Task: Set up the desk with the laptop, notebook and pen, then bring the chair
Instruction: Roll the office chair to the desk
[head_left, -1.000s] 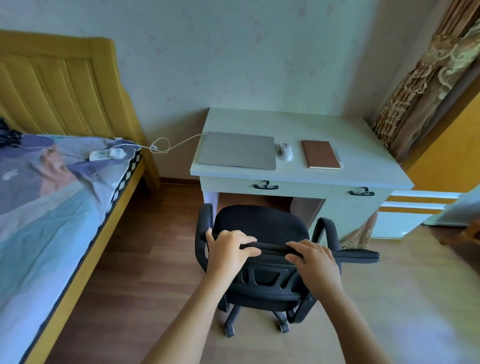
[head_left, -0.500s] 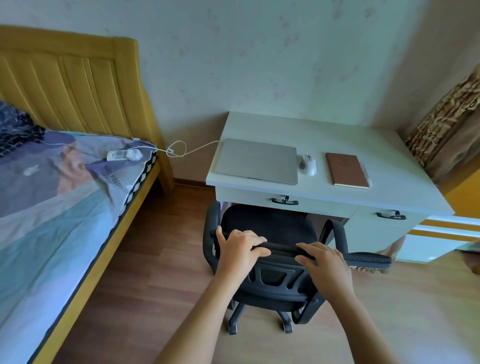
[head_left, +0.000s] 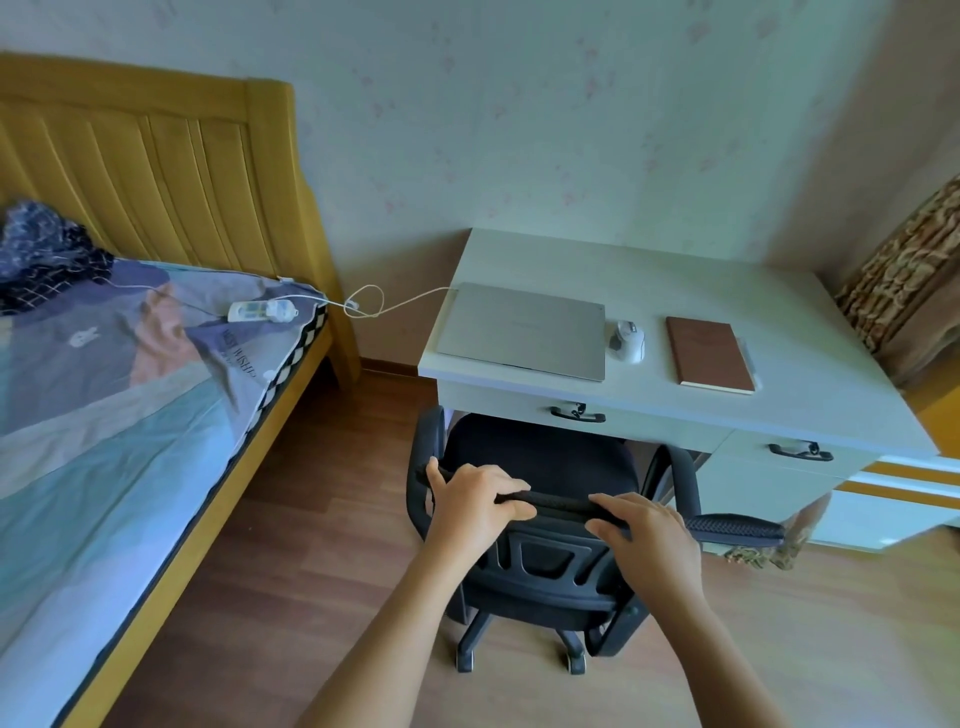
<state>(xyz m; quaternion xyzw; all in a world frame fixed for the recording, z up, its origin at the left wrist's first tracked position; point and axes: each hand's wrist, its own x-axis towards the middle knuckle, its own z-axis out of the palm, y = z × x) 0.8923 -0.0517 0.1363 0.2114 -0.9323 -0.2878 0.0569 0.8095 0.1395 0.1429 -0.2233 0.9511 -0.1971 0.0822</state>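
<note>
Chair (head_left: 540, 457): seat partly under desk (head_left: 810, 415), front of the kneehole. Left hand (head_left: 475, 499) and right hand (head_left: 649, 530) both wrapped over backrest top bar, which runs left-right; desk lies straight ahead. Laptop (head_left: 522, 332), notebook (head_left: 709, 353) on desk.

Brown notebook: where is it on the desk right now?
In the head view, the brown rectangular notebook lies flat on the right part of the white desk, just right of the white computer mouse, which separates it from the closed silver laptop.

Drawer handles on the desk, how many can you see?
2: one handle under the laptop, one handle further right below the notebook. More may be hidden.
</note>
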